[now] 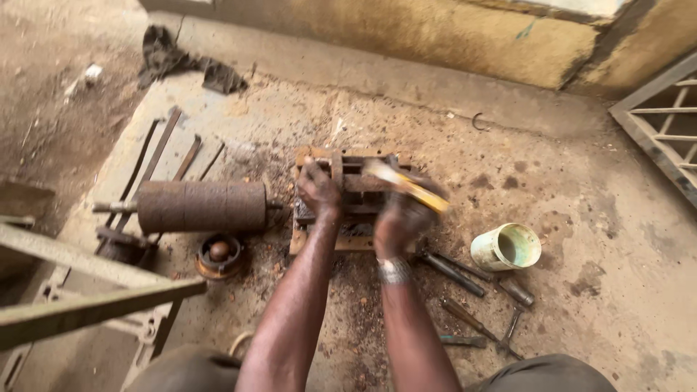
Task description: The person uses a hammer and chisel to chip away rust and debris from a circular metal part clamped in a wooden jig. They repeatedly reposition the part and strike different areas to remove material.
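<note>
I'm seeing a rusty roller (201,206) lying at left. My left hand (319,191) is pressing on the rusty metal frame (347,199) at centre — fingers' grip unclear. My right hand (404,218) is clamping a blurred yellow-handled tool (408,187) — a green cup (506,247) lying right.

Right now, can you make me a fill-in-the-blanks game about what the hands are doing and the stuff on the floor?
1. The right hand holds a blurred tool with a ____ handle.
2. The left hand presses on the rusty metal ____.
3. The rusty cylindrical roller lies to the ____ of the left hand.
4. The pale green plastic cup lies on its ____.

Missing words: yellow; frame; left; side
</note>
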